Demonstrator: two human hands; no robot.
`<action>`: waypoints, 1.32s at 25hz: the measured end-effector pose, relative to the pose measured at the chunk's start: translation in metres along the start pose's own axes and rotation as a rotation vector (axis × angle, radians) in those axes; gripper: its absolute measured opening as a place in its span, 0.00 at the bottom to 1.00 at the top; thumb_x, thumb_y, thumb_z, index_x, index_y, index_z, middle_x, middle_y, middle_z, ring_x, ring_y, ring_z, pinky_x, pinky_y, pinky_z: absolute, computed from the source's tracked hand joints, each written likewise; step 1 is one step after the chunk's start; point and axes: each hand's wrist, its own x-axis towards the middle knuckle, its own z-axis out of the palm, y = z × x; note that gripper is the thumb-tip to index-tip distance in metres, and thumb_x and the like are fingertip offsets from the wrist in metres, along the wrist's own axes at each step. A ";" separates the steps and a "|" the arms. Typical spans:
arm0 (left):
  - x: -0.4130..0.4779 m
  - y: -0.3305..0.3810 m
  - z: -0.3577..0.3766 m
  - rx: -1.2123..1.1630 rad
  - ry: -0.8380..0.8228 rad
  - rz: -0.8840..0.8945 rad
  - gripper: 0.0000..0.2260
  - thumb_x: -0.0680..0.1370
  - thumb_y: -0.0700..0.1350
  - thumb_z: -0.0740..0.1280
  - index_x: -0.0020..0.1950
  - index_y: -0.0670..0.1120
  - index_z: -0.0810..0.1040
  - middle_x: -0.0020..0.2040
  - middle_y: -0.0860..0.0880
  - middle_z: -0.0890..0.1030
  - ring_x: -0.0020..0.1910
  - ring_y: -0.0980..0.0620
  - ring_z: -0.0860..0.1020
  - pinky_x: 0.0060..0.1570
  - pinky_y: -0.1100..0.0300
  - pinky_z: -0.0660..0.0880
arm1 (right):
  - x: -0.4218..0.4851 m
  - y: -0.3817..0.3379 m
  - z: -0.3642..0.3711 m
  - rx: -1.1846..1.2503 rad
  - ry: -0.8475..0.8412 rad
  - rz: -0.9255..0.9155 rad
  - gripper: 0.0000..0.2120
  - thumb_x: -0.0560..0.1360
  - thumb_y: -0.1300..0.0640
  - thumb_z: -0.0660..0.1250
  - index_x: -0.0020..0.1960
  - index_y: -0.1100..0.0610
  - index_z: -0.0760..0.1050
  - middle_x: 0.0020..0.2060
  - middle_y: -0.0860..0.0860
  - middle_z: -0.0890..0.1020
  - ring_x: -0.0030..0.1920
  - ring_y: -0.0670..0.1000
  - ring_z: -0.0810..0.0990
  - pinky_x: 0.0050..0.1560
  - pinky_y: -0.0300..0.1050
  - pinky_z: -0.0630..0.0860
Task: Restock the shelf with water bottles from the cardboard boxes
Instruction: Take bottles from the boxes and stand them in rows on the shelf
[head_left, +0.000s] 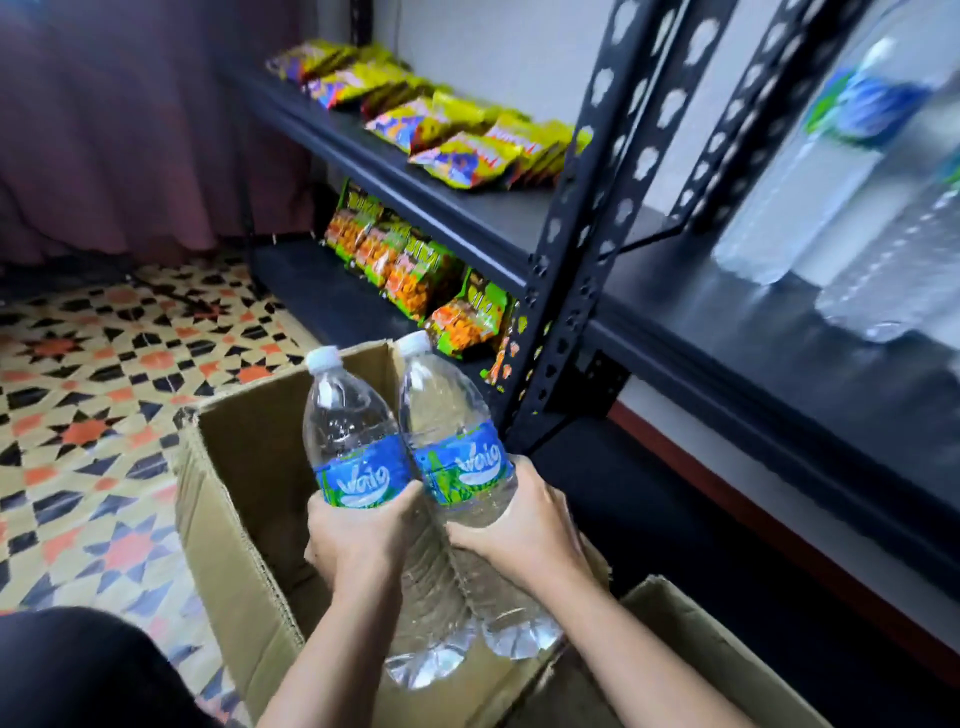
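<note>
I hold two clear water bottles with blue-green labels and white caps, side by side above an open cardboard box (228, 499). My left hand (353, 535) grips the left water bottle (348, 415) around its middle. My right hand (524, 525) grips the right water bottle (441, 405) the same way. Both bottles tilt slightly away from me, caps up. The black metal shelf (779, 364) is to the right, with several water bottles (810, 171) standing on it.
Yellow snack packets (452, 130) lie on the left shelf section and orange-green packets (410, 265) stand below them. A black perforated upright (576, 218) divides the shelves. A second box flap (691, 639) is at bottom right. Patterned floor tiles (88, 415) spread to the left.
</note>
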 end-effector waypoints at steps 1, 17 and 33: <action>-0.015 0.017 -0.009 -0.001 -0.045 0.089 0.28 0.63 0.51 0.82 0.59 0.47 0.78 0.53 0.46 0.83 0.57 0.44 0.79 0.54 0.56 0.73 | -0.011 -0.005 -0.015 0.052 0.077 -0.022 0.39 0.56 0.36 0.78 0.64 0.45 0.71 0.57 0.44 0.82 0.60 0.49 0.79 0.53 0.43 0.76; -0.214 0.200 -0.009 -0.090 -0.480 0.825 0.27 0.56 0.55 0.83 0.51 0.51 0.78 0.45 0.52 0.83 0.46 0.47 0.81 0.49 0.54 0.77 | -0.084 -0.053 -0.230 0.396 0.998 -0.241 0.40 0.52 0.28 0.74 0.58 0.48 0.75 0.49 0.43 0.80 0.53 0.44 0.79 0.54 0.43 0.77; -0.252 0.250 0.115 -0.206 -0.665 0.924 0.28 0.61 0.49 0.84 0.55 0.48 0.75 0.41 0.55 0.77 0.44 0.52 0.75 0.48 0.60 0.69 | 0.002 -0.003 -0.315 0.424 1.114 -0.040 0.42 0.54 0.31 0.78 0.61 0.51 0.72 0.49 0.44 0.78 0.53 0.48 0.78 0.53 0.46 0.78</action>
